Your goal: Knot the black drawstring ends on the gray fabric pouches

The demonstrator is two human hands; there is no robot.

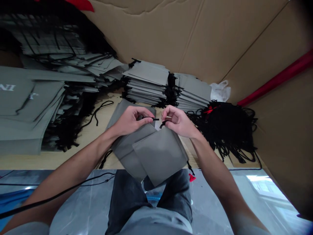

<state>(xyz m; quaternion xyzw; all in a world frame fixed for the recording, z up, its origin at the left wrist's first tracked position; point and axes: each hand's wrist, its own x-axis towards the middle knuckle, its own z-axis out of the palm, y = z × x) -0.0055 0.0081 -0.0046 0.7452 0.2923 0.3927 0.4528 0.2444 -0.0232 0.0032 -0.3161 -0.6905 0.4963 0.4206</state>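
Note:
Two or more flat grey drawstring pouches lie overlapped at the table's front edge. The top pouch (160, 155) hangs partly over that edge, above my lap, and a lower pouch (128, 151) shows to its left. My left hand (133, 120) pinches a black cord (156, 119) between thumb and fingers, its tip poking out to the right. Across a small gap, my right hand (179, 122) pinches a knotted black drawstring (162, 125) at the upper corner of the top pouch. Another knotted cord end (190, 168) dangles from that pouch's lower right corner.
Two neat stacks of grey pouches, a left stack (146, 83) and a right stack (193, 89), stand behind my hands. Black cords (228, 127) lie heaped at right. Larger piles of printed grey pouches (22, 107) fill the left. Cardboard walls (158, 36) enclose the back and right.

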